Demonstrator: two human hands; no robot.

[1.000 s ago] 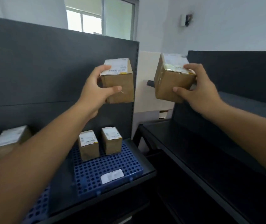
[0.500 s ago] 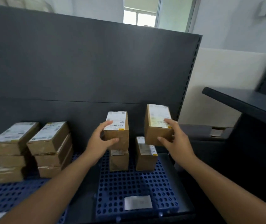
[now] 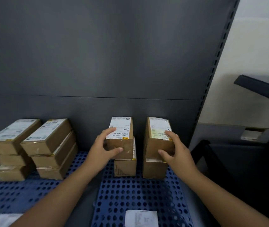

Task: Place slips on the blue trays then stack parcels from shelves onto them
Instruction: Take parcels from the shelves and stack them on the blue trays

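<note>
Cardboard parcels, stiff and judged light, being seated on the right blue tray (image 3: 140, 194).
Beyond the slip (image 3: 141, 218), left hand (image 3: 103, 153) and right hand (image 3: 174, 153) each clamp an upper parcel (image 3: 120, 138) (image 3: 159, 136) by top and front face, atop lower boxes.

Head view, downward, near shelf (image 3: 130, 63)

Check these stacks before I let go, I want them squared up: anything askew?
Yes. The parcel under the left hand overhangs the lower parcel toward the left instead of sitting flush; its top parcel needs shifting right.
</note>
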